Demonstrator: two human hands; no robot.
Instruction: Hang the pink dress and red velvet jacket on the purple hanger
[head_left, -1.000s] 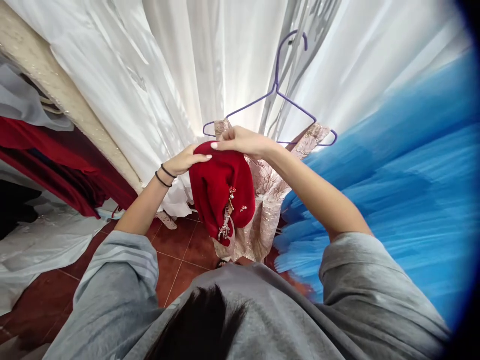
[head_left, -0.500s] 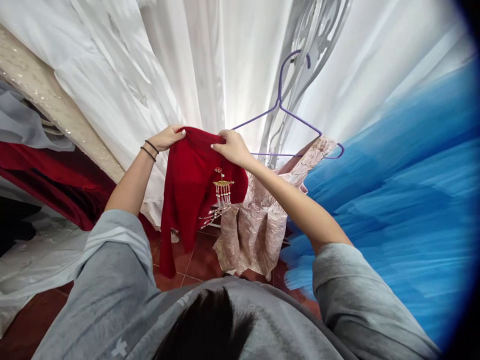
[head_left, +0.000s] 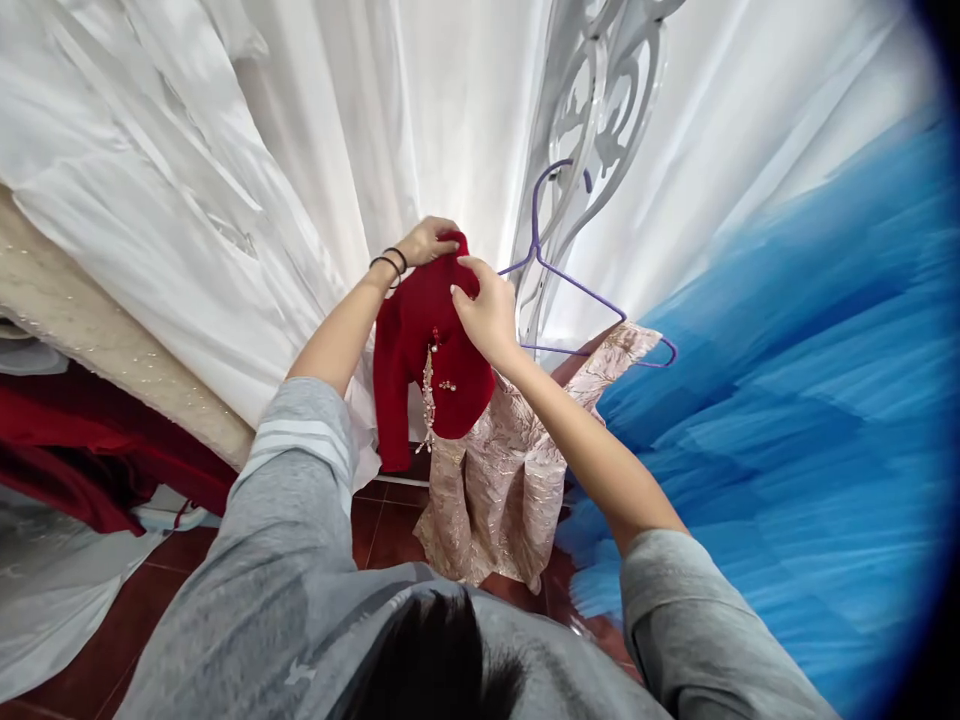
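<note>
A red long-sleeved jacket (head_left: pixel 427 310) hangs from both hands in front of me, one sleeve dropping at its left side. Gold beaded ornaments with a pearly tassel (head_left: pixel 428 385) decorate its front. My left hand (head_left: pixel 429 242), wearing two black bands at the wrist, is closed on the collar at the top. Just below and to the right, my right hand (head_left: pixel 487 310) grips the jacket near its neckline, thumb and forefinger on the cloth. Behind it, a pale pink brocade dress (head_left: pixel 510 460) hangs on a purple hanger (head_left: pixel 536 250); the jacket and my right arm hide part of both.
A white scrollwork metal frame (head_left: pixel 649 100) stands behind the hanger, against white drapes (head_left: pixel 465 100). Blue tulle (head_left: pixel 787 400) fills the right side. At left are a glittery cream fabric (head_left: pixel 112 330) and dark red garments (head_left: pixel 97 430). The floor has red-brown tiles (head_left: pixel 390 530).
My left hand has moved right and up, close to my right hand, bringing the jacket's two top edges together. The jacket has turned, and its tassel now hangs straighter.
</note>
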